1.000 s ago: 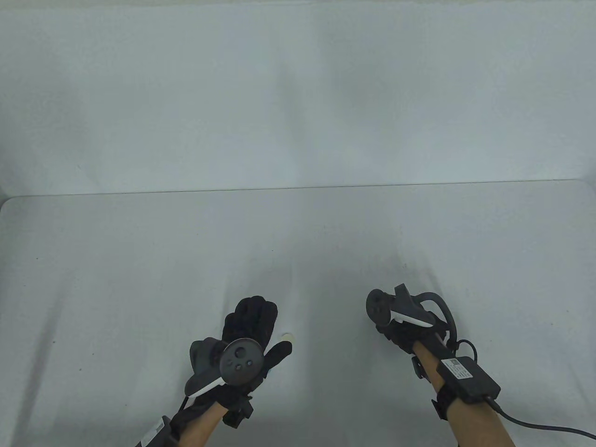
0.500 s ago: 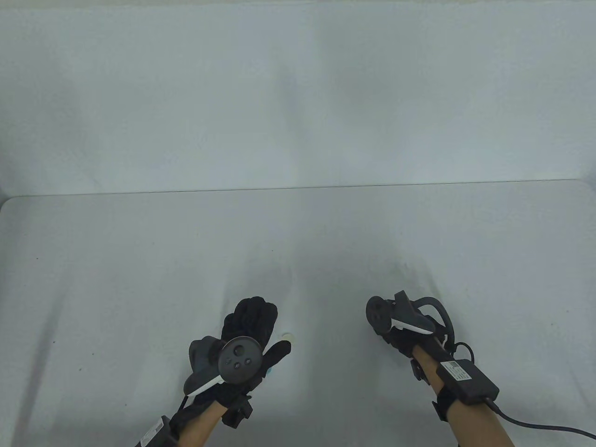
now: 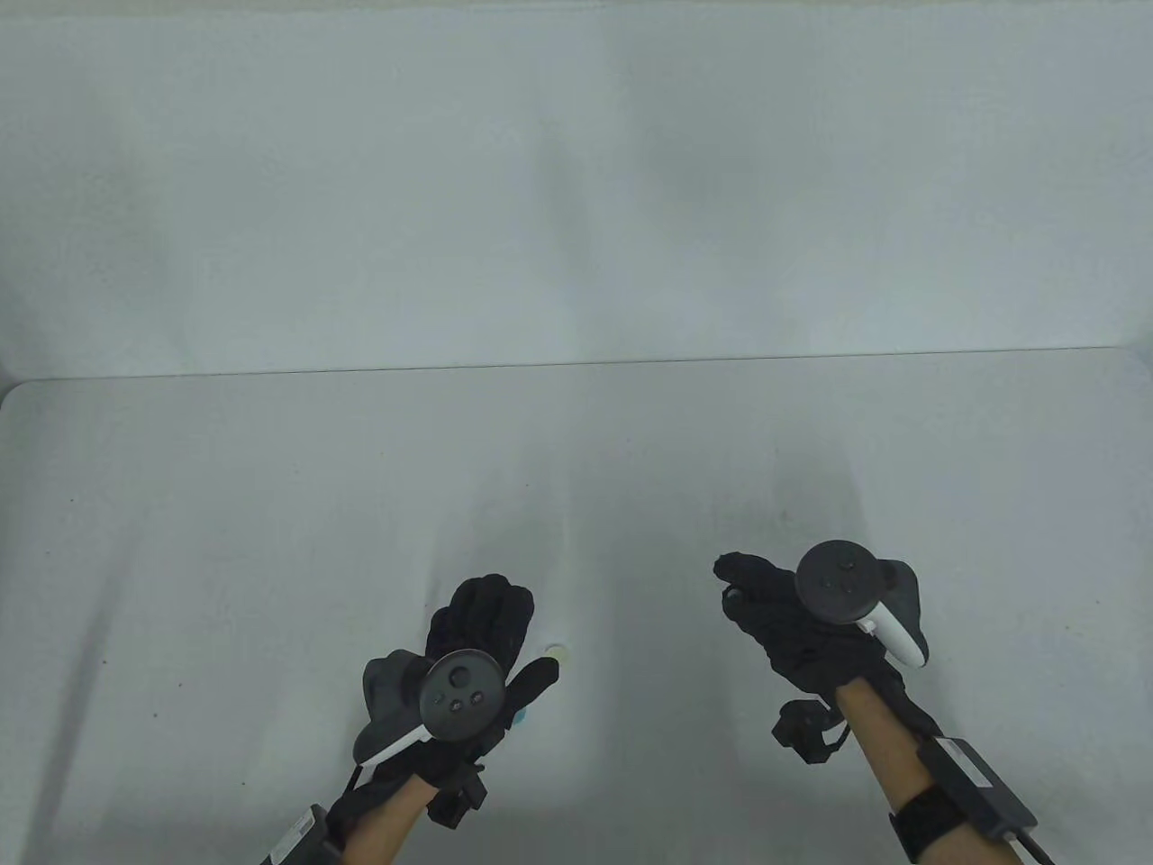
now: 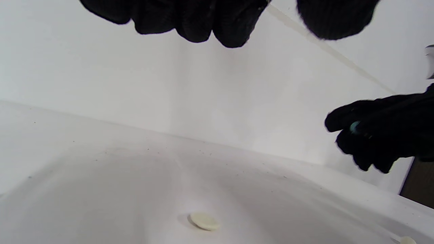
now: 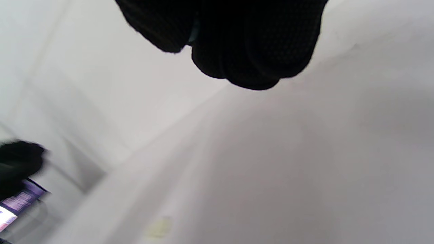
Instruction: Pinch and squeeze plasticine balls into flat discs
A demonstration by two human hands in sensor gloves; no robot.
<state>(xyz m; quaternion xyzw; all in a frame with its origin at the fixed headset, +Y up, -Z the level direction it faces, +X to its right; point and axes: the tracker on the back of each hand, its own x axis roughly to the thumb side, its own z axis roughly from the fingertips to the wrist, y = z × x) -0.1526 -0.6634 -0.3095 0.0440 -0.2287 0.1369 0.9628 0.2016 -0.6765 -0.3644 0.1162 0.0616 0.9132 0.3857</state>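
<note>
A flat cream plasticine disc (image 3: 557,649) lies on the white table (image 3: 270,541), just right of my left hand (image 3: 515,632). It also shows in the left wrist view (image 4: 204,221) and, blurred, in the right wrist view (image 5: 158,227). My left hand hovers open above the table with the fingers spread and holds nothing. My right hand (image 3: 728,590) is raised to the right and its fingertips pinch a small teal plasticine piece (image 4: 354,127). A sliver of the piece shows between the fingers in the right wrist view (image 5: 193,34).
A second cream piece (image 4: 407,240) lies at the bottom right edge of the left wrist view. A small light-blue bit (image 3: 521,718) shows by the heel of my left hand. The table's far edge (image 3: 576,363) meets a white backdrop.
My right hand has turned over, so its tracker now faces up, and has shifted slightly right. My left hand and the cream disc have barely moved.
</note>
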